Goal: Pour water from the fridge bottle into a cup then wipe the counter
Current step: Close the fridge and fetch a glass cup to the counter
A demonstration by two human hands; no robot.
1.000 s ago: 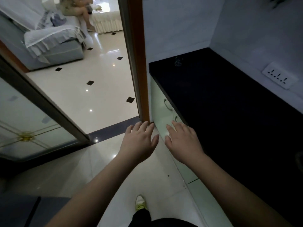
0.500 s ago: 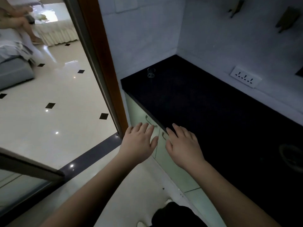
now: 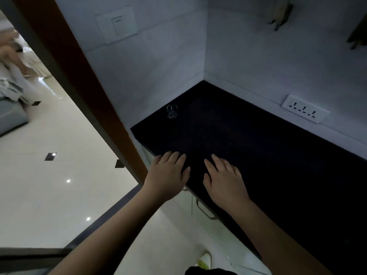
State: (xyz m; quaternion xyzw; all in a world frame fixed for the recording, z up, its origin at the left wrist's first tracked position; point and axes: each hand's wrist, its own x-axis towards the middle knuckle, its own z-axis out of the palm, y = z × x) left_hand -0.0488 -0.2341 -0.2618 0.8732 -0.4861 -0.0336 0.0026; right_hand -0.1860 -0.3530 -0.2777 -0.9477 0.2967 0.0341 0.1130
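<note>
Standing near the far left corner of the dark counter, the small clear cup could easily be knocked over unseen, because both the left hand and right hand hover spread and empty nearby.

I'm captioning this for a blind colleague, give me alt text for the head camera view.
Two bare hands, left hand and right hand, reach flat over the near edge of a dark counter in a kitchen corner. A small clear cup stands by the far wall, an outlet to the right.
</note>
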